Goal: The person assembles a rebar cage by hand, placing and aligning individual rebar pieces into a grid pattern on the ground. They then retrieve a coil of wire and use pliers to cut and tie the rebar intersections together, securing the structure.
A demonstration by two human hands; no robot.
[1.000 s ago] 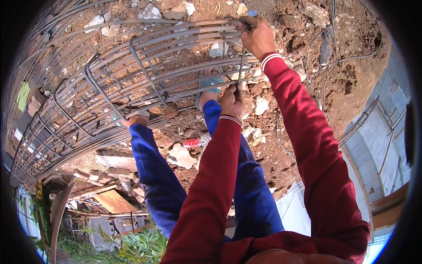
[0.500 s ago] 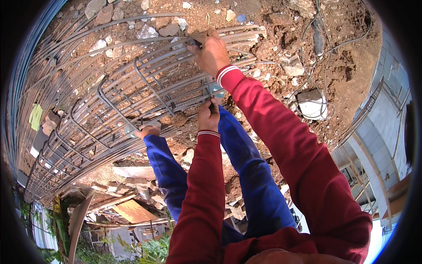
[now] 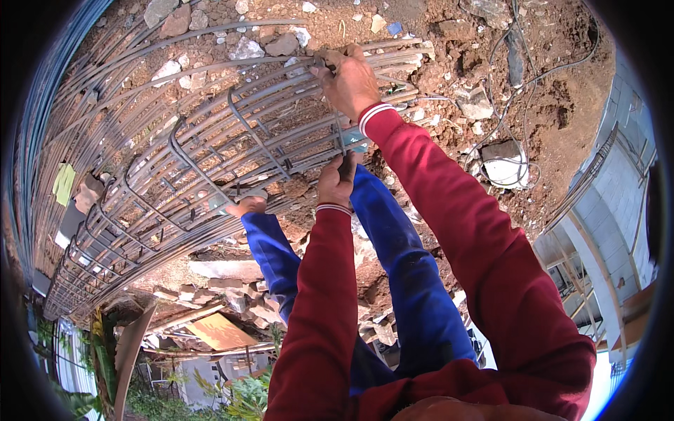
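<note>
A long cage of steel rebar (image 3: 203, 151) lies across the ground, its long bars crossed by bent square stirrups (image 3: 256, 133). Over the far side of its right end, my right hand (image 3: 351, 81) is closed, fingers curled around a stirrup's far corner. My left hand (image 3: 335, 182) pinches the near side of what looks like the same stirrup (image 3: 340, 137), close to the near bars. That stirrup stands crosswise to the long bars between my hands. My fingers partly hide where it meets them.
My feet in greenish sandals stand at the cage, the left foot (image 3: 247, 205) by its near side. Loose rebar (image 3: 77, 105) curves along the far left. Stones, a thin cable (image 3: 547, 74) and a white lump (image 3: 505, 172) lie right. Broken bricks (image 3: 239, 298) and a wooden board (image 3: 221, 331) lie nearer.
The whole view has shifted slightly, so the cage appears farther right. My left hand has moved a little left along the cage and turned slightly. My right hand stays at the far bars.
</note>
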